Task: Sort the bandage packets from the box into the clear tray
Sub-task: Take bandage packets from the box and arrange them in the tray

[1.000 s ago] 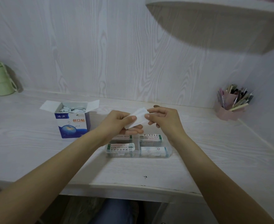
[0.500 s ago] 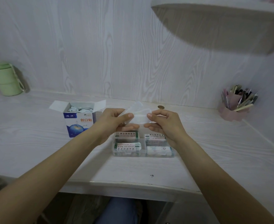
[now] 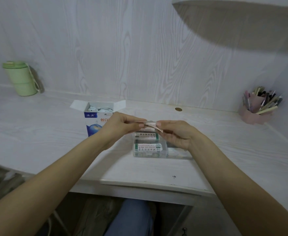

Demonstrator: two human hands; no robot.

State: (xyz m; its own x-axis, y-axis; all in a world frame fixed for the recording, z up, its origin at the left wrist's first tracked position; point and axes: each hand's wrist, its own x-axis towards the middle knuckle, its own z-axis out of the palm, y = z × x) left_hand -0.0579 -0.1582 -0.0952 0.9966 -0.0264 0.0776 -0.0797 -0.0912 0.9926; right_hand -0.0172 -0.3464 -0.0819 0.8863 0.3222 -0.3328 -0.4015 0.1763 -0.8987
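Bandage packet (image 3: 150, 125) pinched in both grips, left hand (image 3: 121, 124) and right hand (image 3: 175, 133), above clear tray (image 3: 177, 155).

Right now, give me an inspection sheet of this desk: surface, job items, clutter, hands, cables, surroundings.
Surface: white wood-grain desk, a small dark mark near the front edge.
Job's things: open blue bandage box with packets inside; clear tray holding packets; one bandage packet held above the tray.
Clutter: green cup far left; pink pen holder far right; coin by the wall.
Hands: left hand and right hand both pinch the packet.
Cables: nothing seen.
Surroundings: wood-grain wall, shelf overhead.
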